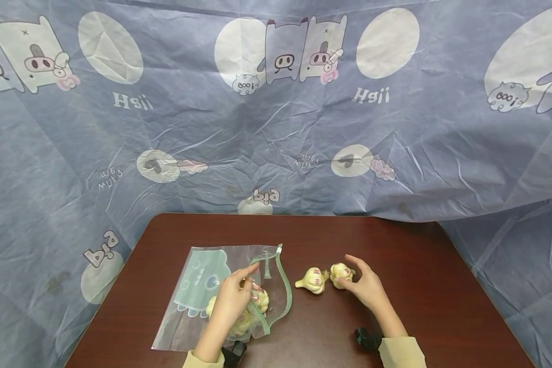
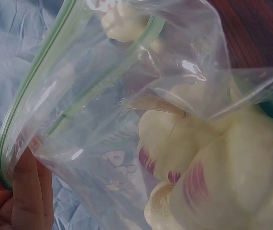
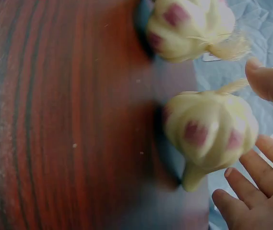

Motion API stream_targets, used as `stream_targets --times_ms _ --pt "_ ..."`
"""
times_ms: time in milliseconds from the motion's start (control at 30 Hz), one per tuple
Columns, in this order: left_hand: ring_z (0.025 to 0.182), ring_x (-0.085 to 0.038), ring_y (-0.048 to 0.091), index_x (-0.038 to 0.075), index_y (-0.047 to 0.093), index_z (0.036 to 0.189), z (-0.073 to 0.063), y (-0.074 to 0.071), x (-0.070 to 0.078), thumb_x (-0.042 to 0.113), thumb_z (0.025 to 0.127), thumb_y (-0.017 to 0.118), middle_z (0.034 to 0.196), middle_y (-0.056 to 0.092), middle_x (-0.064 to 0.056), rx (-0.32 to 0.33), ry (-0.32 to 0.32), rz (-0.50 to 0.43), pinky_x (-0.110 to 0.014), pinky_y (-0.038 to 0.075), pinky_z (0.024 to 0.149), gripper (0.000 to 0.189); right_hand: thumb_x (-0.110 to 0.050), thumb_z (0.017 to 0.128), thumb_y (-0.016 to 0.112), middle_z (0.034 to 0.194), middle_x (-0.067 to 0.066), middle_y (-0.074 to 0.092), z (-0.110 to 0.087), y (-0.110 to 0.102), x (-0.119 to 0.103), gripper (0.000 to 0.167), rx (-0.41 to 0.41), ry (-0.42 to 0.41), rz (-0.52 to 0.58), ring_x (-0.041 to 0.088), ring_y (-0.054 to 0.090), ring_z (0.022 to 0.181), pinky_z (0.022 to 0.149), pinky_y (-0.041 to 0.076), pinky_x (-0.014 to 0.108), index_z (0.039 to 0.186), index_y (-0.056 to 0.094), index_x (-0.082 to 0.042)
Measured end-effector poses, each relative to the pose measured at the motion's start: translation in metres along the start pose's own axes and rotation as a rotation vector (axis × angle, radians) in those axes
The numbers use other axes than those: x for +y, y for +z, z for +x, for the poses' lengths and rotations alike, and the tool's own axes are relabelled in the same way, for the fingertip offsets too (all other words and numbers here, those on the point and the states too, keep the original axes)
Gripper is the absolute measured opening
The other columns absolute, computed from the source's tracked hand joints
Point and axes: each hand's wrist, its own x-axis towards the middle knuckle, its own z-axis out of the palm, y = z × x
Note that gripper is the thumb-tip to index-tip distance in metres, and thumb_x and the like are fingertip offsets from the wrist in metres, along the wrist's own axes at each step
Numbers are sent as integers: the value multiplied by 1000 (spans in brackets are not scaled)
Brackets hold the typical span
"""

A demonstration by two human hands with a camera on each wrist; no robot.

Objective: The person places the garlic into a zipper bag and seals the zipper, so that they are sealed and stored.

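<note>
My left hand (image 1: 233, 294) pinches the green-edged mouth of a clear zip bag (image 1: 170, 329), holding it partly raised. Several pale garlic bulbs with purple streaks (image 2: 227, 177) lie inside the bag, seen through the plastic. To the right, my right hand (image 1: 365, 287) reaches around a garlic bulb (image 1: 341, 273), thumb and fingers spread. In the right wrist view the fingertips (image 3: 230, 172) are right at the edge of that bulb (image 3: 208, 132), not curled round it. A second loose garlic bulb (image 1: 314, 281) lies just left of it, roots facing it.
All of this is on a dark red-brown wooden table (image 1: 395, 240) with rounded corners. A blue cloth with cartoon prints (image 1: 276, 128) hangs behind and around it. The bag has a light green printed figure (image 1: 198, 286) on its left part.
</note>
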Motion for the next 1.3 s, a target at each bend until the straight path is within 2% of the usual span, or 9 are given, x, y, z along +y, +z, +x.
stream_targets --times_ms 100,200,300,400,500,567,933,1167,1300 --pt "58 -11 66 4 62 132 0 0 0 -4 94 48 108 68 -18 1 -5 -4 -15 37 38 41 -34 79 81 148 23 45 3 3 2 83 -16 9 -60 40 50 128 101 43 56 147 42 -7" --pt "59 -12 66 3 62 131 0 0 0 -6 94 48 112 67 -20 3 2 -17 -16 41 40 41 -36 77 83 147 22 46 4 7 3 86 -24 9 -98 32 62 106 95 47 51 147 42 -8" --pt "58 -12 67 3 62 131 -1 0 0 -7 93 48 112 68 -19 3 7 -23 -17 43 41 42 -35 76 83 143 22 50 6 10 5 85 -21 -9 -123 22 61 90 86 49 44 146 44 -8" --pt "57 -11 67 3 62 131 -1 0 0 -7 93 48 109 68 -18 0 4 -22 -16 41 39 42 -34 75 83 143 21 51 6 13 7 84 -26 -8 -117 30 62 105 91 49 48 146 45 -8" --pt "57 -11 67 2 62 131 0 0 0 -7 93 47 112 68 -18 1 8 -15 -15 38 38 42 -36 76 83 145 22 49 7 15 9 85 -38 4 -111 39 53 125 99 45 55 146 45 -8" --pt "58 -11 67 1 62 131 0 0 -1 -7 93 47 115 68 -20 4 14 -10 -15 36 38 42 -36 77 82 145 23 49 7 15 10 85 -43 13 -113 41 50 130 102 43 57 146 44 -7" --pt "57 -13 67 0 63 129 2 1 0 -7 92 47 114 68 -22 15 17 -12 -17 44 42 41 -32 77 82 133 25 58 9 19 14 76 -11 32 -174 39 57 120 96 47 55 140 50 -5" --pt "57 -12 66 -1 63 130 1 2 0 -7 92 47 108 69 -19 13 6 -15 -16 40 41 41 -31 76 83 128 24 61 7 19 15 72 33 29 -173 37 60 113 93 48 53 136 53 -4" --pt "56 -12 64 -1 63 129 2 2 0 -7 92 47 105 69 -18 17 4 -27 -17 44 44 41 -32 76 83 124 23 64 5 17 14 71 59 39 -157 34 62 107 87 50 49 135 54 -5"
